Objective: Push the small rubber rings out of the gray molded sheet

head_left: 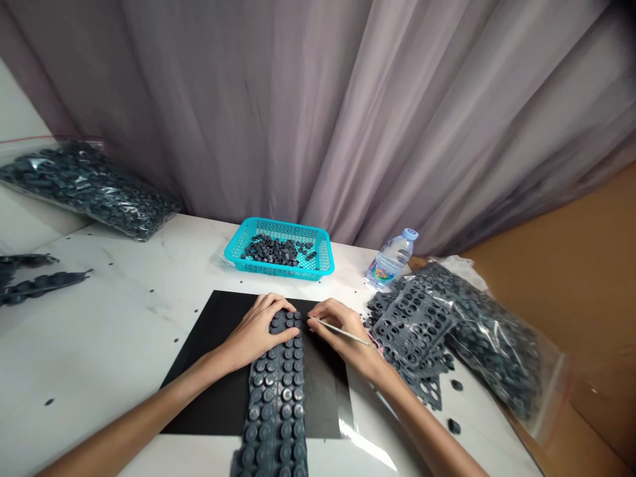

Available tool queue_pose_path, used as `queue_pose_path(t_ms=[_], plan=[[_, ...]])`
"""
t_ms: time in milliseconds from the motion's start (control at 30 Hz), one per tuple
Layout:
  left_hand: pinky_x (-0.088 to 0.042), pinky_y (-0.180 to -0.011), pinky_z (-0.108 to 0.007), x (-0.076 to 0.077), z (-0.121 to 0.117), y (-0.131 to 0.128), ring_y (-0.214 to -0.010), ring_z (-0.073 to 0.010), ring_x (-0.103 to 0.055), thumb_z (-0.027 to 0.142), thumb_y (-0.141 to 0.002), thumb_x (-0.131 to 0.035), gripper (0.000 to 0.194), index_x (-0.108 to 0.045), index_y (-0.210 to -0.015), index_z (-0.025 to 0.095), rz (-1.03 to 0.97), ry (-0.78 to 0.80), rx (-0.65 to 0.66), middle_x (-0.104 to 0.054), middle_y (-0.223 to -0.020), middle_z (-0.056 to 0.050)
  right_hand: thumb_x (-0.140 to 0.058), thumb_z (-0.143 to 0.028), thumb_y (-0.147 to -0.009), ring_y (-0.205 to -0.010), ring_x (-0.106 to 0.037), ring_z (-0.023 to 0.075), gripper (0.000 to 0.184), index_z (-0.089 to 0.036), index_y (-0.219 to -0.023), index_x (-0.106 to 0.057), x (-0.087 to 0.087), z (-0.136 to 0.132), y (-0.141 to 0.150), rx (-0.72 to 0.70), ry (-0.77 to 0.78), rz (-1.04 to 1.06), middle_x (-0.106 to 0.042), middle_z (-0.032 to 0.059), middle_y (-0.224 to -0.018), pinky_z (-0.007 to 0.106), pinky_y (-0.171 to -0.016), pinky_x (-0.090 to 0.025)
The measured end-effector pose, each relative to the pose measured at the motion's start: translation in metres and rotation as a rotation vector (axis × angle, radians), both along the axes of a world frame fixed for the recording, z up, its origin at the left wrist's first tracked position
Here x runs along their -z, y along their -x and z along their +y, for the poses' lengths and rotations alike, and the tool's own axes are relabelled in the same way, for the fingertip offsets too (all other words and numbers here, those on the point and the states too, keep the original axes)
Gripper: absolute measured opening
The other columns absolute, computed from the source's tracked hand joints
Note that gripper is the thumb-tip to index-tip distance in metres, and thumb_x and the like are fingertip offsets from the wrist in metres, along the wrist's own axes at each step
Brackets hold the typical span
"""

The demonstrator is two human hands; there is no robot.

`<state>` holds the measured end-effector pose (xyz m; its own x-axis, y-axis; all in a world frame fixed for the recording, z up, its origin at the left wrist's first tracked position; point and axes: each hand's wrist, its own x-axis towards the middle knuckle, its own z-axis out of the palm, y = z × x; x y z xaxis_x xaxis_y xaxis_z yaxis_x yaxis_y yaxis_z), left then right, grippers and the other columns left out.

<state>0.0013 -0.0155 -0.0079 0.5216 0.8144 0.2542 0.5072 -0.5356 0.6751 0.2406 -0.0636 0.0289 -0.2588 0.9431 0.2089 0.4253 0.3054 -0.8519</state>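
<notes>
A long dark grey rubber strip (277, 397) with rows of round knobs lies lengthwise over a black mat (199, 377). My left hand (263, 328) grips the far end of this strip, thumb on one side and fingers curled over the other edge. Just right of that end, my right hand (342, 328) pinches a thin light-coloured stick-like tool (342, 331). Its tip points at the strip's right edge; I cannot tell whether it touches.
Behind the mat stands a turquoise basket (328, 262) holding small dark pieces. A water bottle (390, 260), punched rubber sheets (412, 321) and a filled plastic bag (497, 344) are on the right. Another filled bag (94, 185) lies back left, near dark scraps (44, 283).
</notes>
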Motion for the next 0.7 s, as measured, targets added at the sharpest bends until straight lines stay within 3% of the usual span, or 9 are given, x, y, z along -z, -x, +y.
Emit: queue_pose_path(t_ms=[200, 467, 700], plan=[[-0.046, -0.102, -0.04, -0.0068, 0.0012, -0.0003, -0.116, -0.0248, -0.055, 0.044, -0.088, -0.07, 0.028, -0.064, -0.111, 0.029, 0.003, 0.023, 0.029, -0.062, -0.117, -0.001, -0.062, -0.043, -0.098, -0.091, -0.067, 0.017, 0.024, -0.021, -0.103, -0.069, 0.0006, 0.0057, -0.0018, -0.105, -0.014, -0.053, -0.069, 0.0061, -0.106, 0.031, -0.082, -0.056], [-0.046, -0.103, -0.042, -0.0067, 0.0013, -0.0001, -0.116, -0.0252, -0.056, 0.044, -0.089, -0.07, 0.027, -0.065, -0.111, 0.029, -0.014, 0.022, 0.036, -0.063, -0.117, -0.001, -0.06, -0.042, -0.099, -0.093, -0.066, 0.0176, 0.024, -0.02, -0.104, -0.069, 0.0027, 0.0039, 0.0022, -0.133, -0.064, -0.105, -0.068, 0.0076, -0.107, 0.03, -0.08, -0.056], [-0.045, -0.103, -0.041, -0.0057, 0.0012, -0.0003, -0.117, -0.0245, -0.055, 0.043, -0.089, -0.07, 0.026, -0.065, -0.11, 0.029, -0.027, 0.022, 0.042, -0.063, -0.117, -0.001, -0.053, -0.035, -0.103, -0.097, -0.064, 0.0185, 0.019, -0.023, -0.107, -0.067, -0.0056, 0.0007, 0.0037, -0.198, -0.14, -0.222, -0.068, 0.006, -0.107, 0.033, -0.089, -0.053]])
